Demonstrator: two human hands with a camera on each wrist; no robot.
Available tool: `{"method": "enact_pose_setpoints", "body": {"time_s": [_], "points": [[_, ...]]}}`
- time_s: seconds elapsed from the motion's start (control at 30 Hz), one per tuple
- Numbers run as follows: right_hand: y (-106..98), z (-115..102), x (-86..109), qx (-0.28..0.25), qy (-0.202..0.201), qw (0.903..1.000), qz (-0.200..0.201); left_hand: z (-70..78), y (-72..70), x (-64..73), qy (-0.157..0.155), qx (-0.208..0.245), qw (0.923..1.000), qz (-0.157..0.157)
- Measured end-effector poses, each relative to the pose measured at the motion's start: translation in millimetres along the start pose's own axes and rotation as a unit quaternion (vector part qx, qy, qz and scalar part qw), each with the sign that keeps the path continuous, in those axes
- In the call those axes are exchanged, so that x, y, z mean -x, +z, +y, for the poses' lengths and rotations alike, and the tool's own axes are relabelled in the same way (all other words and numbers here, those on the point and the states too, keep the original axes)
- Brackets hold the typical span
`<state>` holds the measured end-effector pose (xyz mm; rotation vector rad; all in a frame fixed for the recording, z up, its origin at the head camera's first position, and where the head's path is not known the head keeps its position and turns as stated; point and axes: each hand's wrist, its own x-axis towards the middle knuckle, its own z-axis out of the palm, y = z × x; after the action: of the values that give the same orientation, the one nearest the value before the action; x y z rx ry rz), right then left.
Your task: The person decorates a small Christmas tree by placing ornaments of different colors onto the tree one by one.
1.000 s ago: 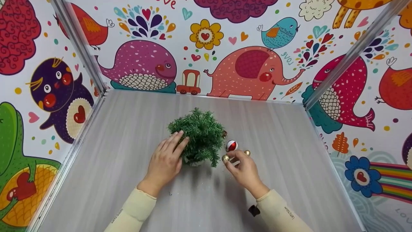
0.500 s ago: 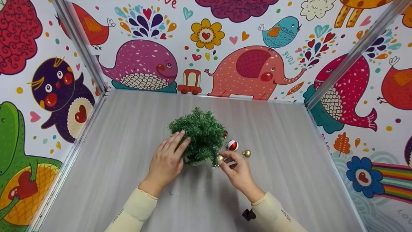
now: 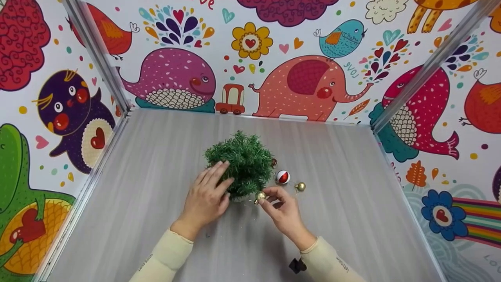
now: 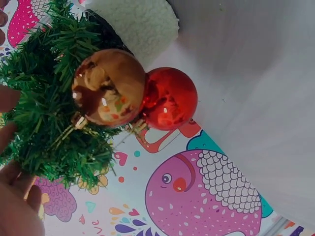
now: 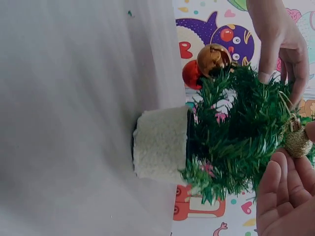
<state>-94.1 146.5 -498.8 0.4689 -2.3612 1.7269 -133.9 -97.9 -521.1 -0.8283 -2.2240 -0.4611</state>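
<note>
A small artificial Christmas tree [image 3: 244,156] stands mid-table in a whitish rough-textured pot [image 5: 162,142]. My left hand [image 3: 206,196] lies against its left side, fingers extended over the branches. My right hand [image 3: 285,213] pinches a glittery gold bauble [image 5: 298,142] between thumb and fingers at the tree's front right. The bauble's gold thread loop [image 5: 285,101] stands up beside the branches in the right wrist view. A shiny gold bauble [image 4: 110,86] and a red bauble [image 4: 172,98] hang on the tree's left side, hidden from the head view.
Right of the tree lie a red-and-white bauble [image 3: 282,177], a small gold bauble [image 3: 300,186] and a small reddish-brown ornament [image 3: 274,163]. A dark object [image 3: 297,265] shows beside the right sleeve. Cartoon-printed walls [image 3: 172,78] enclose the table at the back and sides.
My right hand has carried the glittery gold bauble leftward and slightly nearer, to the tree's front right branches. My left hand has shifted slightly right against the tree.
</note>
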Motion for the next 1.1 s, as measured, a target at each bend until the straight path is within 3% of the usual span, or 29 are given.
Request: {"method": "enact_pose_setpoints", "body": {"time_s": [0.27,0.47,0.7,0.93,1.1], "points": [[8.1,-1.5,3.7,-0.022,0.004,0.9997,0.005,10.8,1.2,-1.9,0.040,0.035,0.9980,0.033],[11.2,2.2,4.1,-0.046,0.005,0.9989,0.011,17.4,1.8,-4.8,0.049,0.044,0.9975,0.023],[11.9,3.5,4.7,-0.074,0.027,0.9968,0.006,24.1,1.3,-6.5,0.021,0.069,0.9971,0.023],[11.7,2.3,4.8,-0.078,0.025,0.9966,0.004,27.5,5.7,-3.3,-0.019,0.089,0.9956,-0.019],[12.1,3.2,5.5,-0.078,0.022,0.9967,-0.001,27.7,10.2,-0.4,-0.032,0.115,0.9926,-0.021]]}}
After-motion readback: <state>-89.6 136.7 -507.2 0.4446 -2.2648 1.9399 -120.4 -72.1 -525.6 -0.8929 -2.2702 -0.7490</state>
